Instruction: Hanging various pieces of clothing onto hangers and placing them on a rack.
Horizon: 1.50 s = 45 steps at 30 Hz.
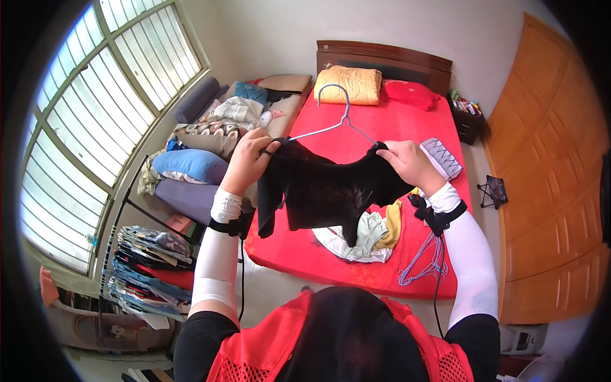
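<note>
A black short top (pixel 320 196) hangs in front of me over the bed, spread between my two hands. Inside its neckline sits a thin grey-blue clothes hanger (pixel 334 126), its hook pointing up. My left hand (pixel 250 160) pinches the top at the shoulder on the left side. At the opposite shoulder, my right hand (pixel 413 162) grips the fabric near the hanger's other end. Below the top, white, pale green and mustard garments (pixel 370 234) lie in a loose pile on the red bedspread (pixel 286 246). Several blue-purple hangers (pixel 425 265) lie to the right of that pile.
A clothes rack (pixel 148 277) full of garments stands at the left. Behind it, a sofa (pixel 184 196) holds a blue pillow (pixel 191 164) and cloths. A folded yellow quilt (pixel 351 83) lies by the headboard. At the right are a small folding stool (pixel 494 191) and wooden wardrobe doors (pixel 549 191).
</note>
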{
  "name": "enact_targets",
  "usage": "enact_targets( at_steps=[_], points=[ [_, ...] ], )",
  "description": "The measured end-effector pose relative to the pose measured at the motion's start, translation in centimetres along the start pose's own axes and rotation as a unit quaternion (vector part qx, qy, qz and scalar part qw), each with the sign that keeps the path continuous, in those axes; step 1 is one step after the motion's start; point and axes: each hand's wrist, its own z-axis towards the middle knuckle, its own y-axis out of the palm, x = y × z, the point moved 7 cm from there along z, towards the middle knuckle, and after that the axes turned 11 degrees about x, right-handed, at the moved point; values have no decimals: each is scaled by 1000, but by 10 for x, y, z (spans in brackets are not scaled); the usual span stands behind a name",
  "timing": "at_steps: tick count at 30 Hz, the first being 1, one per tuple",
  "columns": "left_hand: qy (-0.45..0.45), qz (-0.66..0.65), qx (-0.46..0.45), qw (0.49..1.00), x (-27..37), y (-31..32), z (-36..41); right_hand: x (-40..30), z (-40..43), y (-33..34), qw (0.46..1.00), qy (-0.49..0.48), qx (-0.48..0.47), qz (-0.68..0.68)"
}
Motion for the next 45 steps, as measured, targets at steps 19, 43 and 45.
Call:
enact_targets(
  at_steps=[19,43,45],
  points=[
    [-372,-242,-93,891,-40,13,-65,-2,-17,18,998,-50,41,2],
    [-461,22,162,872,-62,-94,-206,-167,52,307,952,-40,-140,270],
    [-450,23,176,875,-85,-113,-217,-185,57,348,951,-31,-138,276]
  ],
)
